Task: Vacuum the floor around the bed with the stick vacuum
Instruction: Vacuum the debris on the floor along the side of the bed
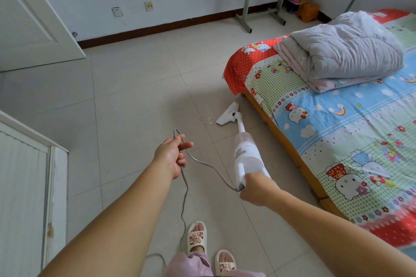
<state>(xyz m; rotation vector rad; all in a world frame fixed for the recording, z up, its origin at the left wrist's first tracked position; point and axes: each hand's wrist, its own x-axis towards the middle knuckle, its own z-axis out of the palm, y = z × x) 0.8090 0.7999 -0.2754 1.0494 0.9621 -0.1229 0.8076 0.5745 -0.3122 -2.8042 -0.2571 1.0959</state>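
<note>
Bed (pixel 337 132): right of the tiled floor (pixel 139 87).
Stick vacuum (pixel 244 153): light, rigid; head beside the bed corner, near crumbs (pixel 206 119).
Right hand (pixel 254 189): wrapped around the rear handle.
Left hand (pixel 172 155): loosely curled around the limp cord (pixel 202 164), lifting it clear.

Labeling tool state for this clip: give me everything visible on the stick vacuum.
The stick vacuum is white, plastic-looking, with a translucent canister mid-body, a slim tube and a flat wedge-shaped floor head. It slants from the right hand, which grips its handle, down to the tile floor beside the bed corner. The head rests on the floor next to scattered crumbs. A grey cord leaves the handle end and loops through the left hand, whose fingers hold it.
</note>
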